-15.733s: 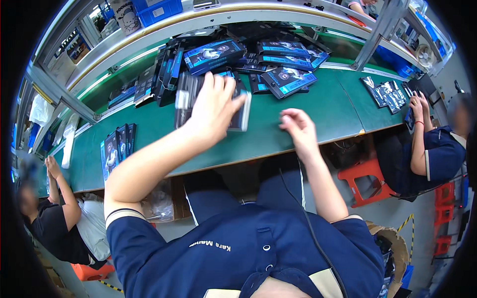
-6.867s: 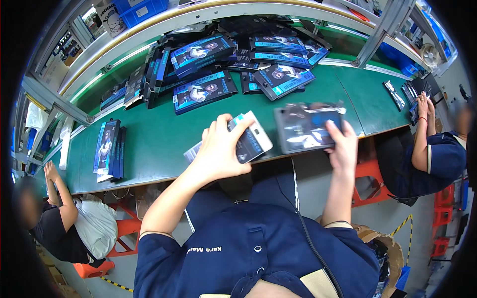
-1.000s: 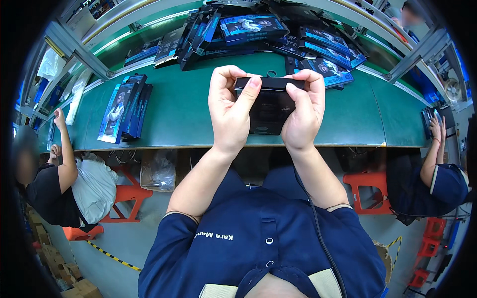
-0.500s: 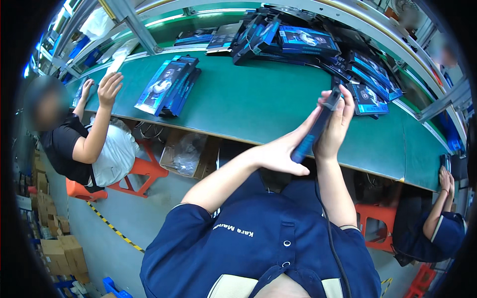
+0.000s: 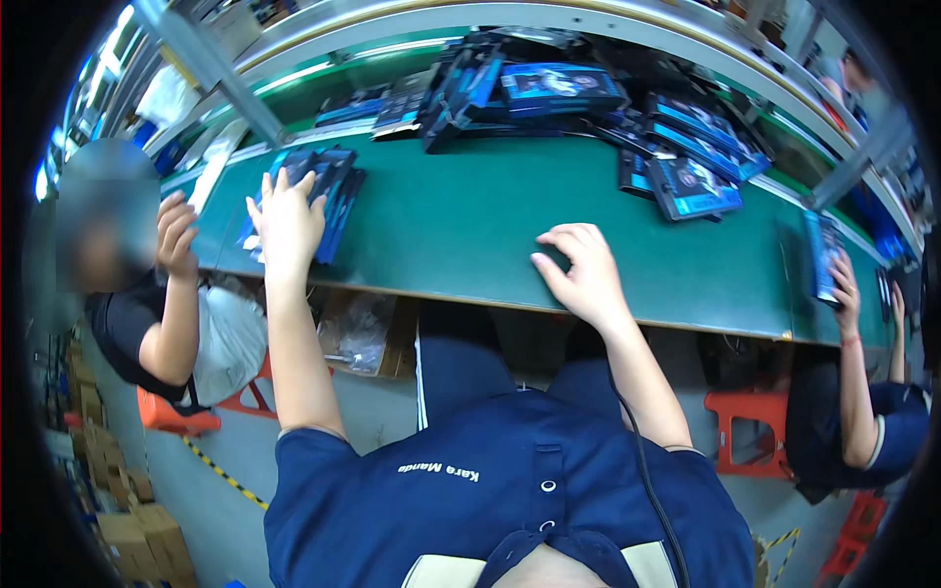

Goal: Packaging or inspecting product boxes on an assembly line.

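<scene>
I see my left hand (image 5: 286,218) lying flat, fingers spread wide, on a small stack of flat, glossy blue-black packs (image 5: 328,186) at the green bench mat's (image 5: 470,220) left end. My right hand (image 5: 585,274) rests loosely curled and empty on the smooth mat near its front edge

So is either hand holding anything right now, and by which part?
Nothing is gripped. The left hand lies flat on the stack of dark packages; the right hand rests on the green table.

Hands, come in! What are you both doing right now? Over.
Left hand flat on the stack of dark blue flat boxes at the bench's left end. Right hand empty, resting on the green bench. Nothing between them. Over.
</scene>
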Tool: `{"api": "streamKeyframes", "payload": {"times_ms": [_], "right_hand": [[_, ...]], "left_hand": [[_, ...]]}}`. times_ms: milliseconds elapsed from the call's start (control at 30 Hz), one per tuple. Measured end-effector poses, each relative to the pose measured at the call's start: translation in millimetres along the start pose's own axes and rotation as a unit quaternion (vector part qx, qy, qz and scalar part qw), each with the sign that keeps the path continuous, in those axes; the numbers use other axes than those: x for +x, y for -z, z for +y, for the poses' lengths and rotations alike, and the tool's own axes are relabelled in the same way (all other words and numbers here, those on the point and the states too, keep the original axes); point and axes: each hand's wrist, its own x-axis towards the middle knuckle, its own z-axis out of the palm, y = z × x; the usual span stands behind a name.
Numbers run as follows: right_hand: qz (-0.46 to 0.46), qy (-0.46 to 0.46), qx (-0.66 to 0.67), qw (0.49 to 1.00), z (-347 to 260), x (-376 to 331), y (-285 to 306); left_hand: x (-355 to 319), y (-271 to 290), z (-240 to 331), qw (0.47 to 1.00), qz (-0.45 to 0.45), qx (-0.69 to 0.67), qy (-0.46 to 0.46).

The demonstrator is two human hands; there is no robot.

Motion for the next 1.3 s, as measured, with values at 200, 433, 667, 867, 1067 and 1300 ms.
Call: {"api": "streamKeyframes", "payload": {"times_ms": [200, 433, 667, 867, 1067, 1300], "right_hand": [[0.057, -0.083, 0.149, 0.984, 1, -4, 6], [0.17, -0.064, -0.113, 0.977, 52, -25, 115], [0.006, -0.485, -0.177, 0.857, 237, -82, 350], [-0.031, -0.38, -0.213, 0.9, 107, -89, 265], [-0.057, -0.314, -0.139, 0.937, -31, -32, 104], [-0.2, -0.263, 0.474, 0.817, -20, 5, -18]], "left_hand": [[-83, 7, 141, 0.898, -0.014, -0.379, -0.222], [-118, -3, 194, 0.908, -0.004, -0.318, -0.274], [-117, -4, 193, 0.9, 0.021, -0.343, -0.27], [-126, 1, 187, 0.82, 0.037, -0.522, -0.232], [-154, 43, 198, 0.819, 0.057, -0.492, -0.289], [-127, 32, 153, 0.975, -0.019, -0.213, -0.063]]}}
